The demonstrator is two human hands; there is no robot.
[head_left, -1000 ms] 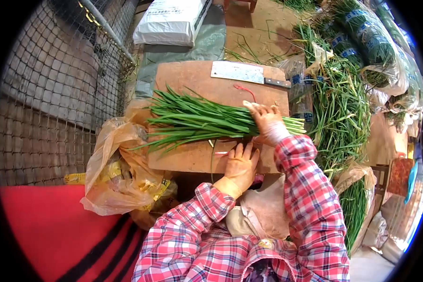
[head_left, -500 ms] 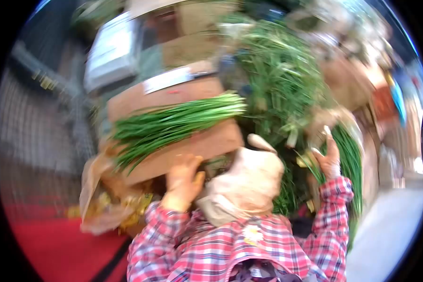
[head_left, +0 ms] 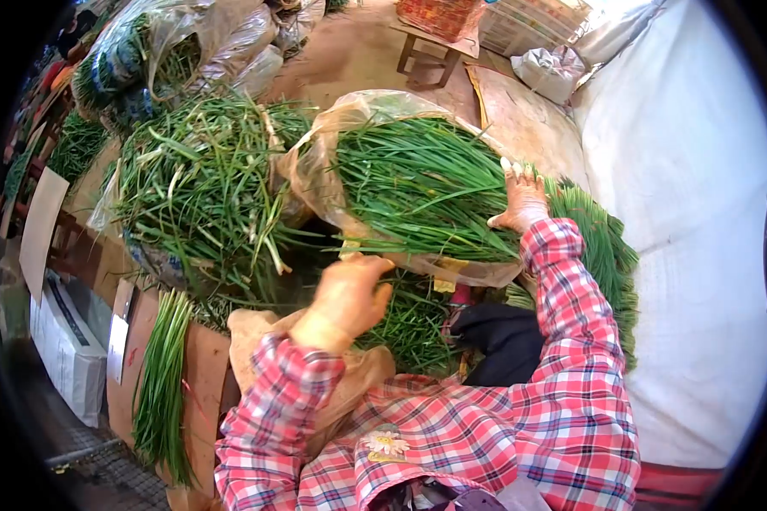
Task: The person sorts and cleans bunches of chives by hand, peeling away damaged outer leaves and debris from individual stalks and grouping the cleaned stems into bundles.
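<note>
A clear plastic bag (head_left: 311, 157) lies open with a heap of long green chives (head_left: 426, 187) in it. My right hand (head_left: 524, 200) rests at the right end of the heap, fingers spread, touching the chives. At the bag's near left rim is my left hand (head_left: 345, 298), its fingers curled and their tips hidden, so what they hold cannot be made out. Past my right hand, more chives in neat bundles (head_left: 592, 230) lie along the white sheet. A tidy chive bunch (head_left: 164, 383) sits on a brown board (head_left: 204, 383) at lower left.
A big pile of loose greens (head_left: 204, 187) stands left of the bag. Behind are stuffed plastic bags (head_left: 222, 51) and a small wooden stool (head_left: 435, 55). A white sheet (head_left: 690, 213) walls the right side. A white box (head_left: 64, 358) stands far left.
My view has swung right, so the board with the bunch now sits at lower left. My left hand has gone from beside the board to the bag's rim; my right hand now touches the bagged chives.
</note>
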